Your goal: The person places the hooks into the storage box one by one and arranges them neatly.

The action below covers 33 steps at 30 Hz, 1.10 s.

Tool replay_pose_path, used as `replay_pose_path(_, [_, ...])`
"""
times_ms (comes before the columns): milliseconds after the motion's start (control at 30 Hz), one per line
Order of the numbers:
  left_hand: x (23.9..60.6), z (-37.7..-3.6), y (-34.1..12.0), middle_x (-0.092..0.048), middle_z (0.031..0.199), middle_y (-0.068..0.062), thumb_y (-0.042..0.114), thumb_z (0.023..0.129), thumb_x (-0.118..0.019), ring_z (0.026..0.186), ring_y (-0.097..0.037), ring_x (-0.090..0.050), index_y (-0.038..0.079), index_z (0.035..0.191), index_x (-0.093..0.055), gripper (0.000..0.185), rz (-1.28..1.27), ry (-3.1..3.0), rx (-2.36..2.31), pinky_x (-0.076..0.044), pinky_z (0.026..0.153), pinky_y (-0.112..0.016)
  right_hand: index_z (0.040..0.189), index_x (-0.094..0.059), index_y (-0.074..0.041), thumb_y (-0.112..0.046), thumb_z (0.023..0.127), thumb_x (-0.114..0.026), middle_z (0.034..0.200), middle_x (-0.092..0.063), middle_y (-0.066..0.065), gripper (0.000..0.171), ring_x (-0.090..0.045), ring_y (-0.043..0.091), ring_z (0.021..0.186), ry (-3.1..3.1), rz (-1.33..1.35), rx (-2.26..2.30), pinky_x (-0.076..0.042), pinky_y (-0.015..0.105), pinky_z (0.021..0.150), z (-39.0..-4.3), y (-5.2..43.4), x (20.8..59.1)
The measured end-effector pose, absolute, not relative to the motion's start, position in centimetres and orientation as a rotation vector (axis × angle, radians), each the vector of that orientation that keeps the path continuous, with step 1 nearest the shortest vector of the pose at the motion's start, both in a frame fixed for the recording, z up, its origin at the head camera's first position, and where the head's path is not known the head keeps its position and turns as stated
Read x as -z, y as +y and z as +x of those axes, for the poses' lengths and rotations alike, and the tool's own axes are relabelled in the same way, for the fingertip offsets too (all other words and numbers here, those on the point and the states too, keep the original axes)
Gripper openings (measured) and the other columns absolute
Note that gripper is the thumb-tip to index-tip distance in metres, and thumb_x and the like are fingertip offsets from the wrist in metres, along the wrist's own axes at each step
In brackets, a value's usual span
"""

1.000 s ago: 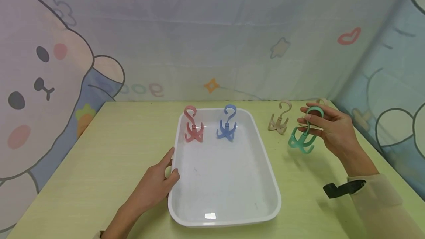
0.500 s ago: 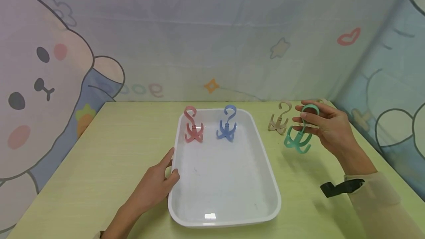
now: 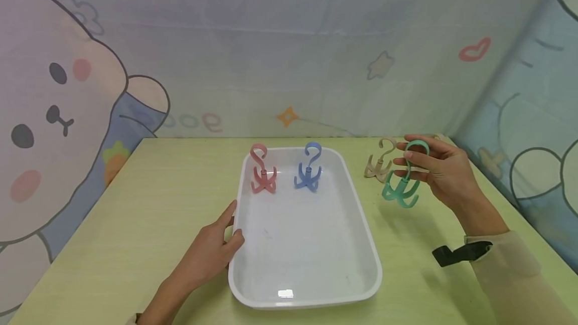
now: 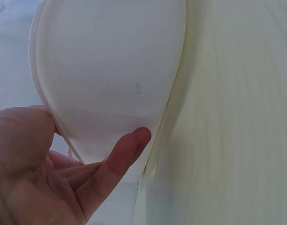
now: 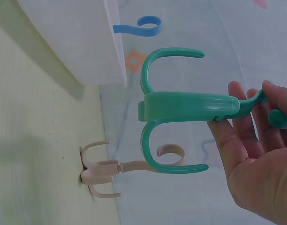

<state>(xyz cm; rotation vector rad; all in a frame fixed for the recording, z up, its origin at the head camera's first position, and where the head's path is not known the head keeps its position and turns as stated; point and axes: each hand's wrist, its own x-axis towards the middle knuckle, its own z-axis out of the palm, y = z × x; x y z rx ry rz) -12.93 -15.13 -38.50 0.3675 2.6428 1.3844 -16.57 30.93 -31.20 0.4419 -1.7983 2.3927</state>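
Observation:
My right hand (image 3: 449,177) pinches a green multi-prong hook hanger (image 3: 401,194) by its curved top. The hanger is in the air to the right of the white tray (image 3: 307,245), its prongs pointing down. In the right wrist view, thumb and fingers hold the neck of the green hanger (image 5: 190,107). My left hand (image 3: 203,255) grips the tray's left side, thumb over the rim and fingers along the outer wall (image 4: 110,84). Inside the tray, at its far end, stand a pink hook hanger (image 3: 264,182) and a blue hook hanger (image 3: 308,180).
A beige hook hanger (image 3: 378,168) stands on the pale green table (image 3: 180,184), right of the tray. Part of another beige piece (image 3: 439,136) shows behind my right hand. A printed cloth (image 3: 253,64) hangs behind the table.
My right hand has moved slightly left with the green hook hanger, closer to the tray and the beige hanger. The left hand and the tray have stayed put.

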Motion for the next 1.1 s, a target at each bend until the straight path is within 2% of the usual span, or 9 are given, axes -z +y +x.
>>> replay_pose_path(1100, [38.3, -12.9, -15.1, -0.057, 0.153, -0.021, 0.015, 0.103, -0.051, 0.075, -0.015, -0.072, 0.011, 0.17, -0.022, 0.073, 0.361, 2.636, -1.393, -0.06, 0.056, -0.027, 0.13, -0.074, -0.006, 0.008, 0.101, -0.061, 0.114, -0.08, 0.009, 0.034, -0.081, 0.024, 0.093, -1.804, 0.521, -2.444, -0.066, 0.046, 0.081, -16.5, 28.8, 30.4])
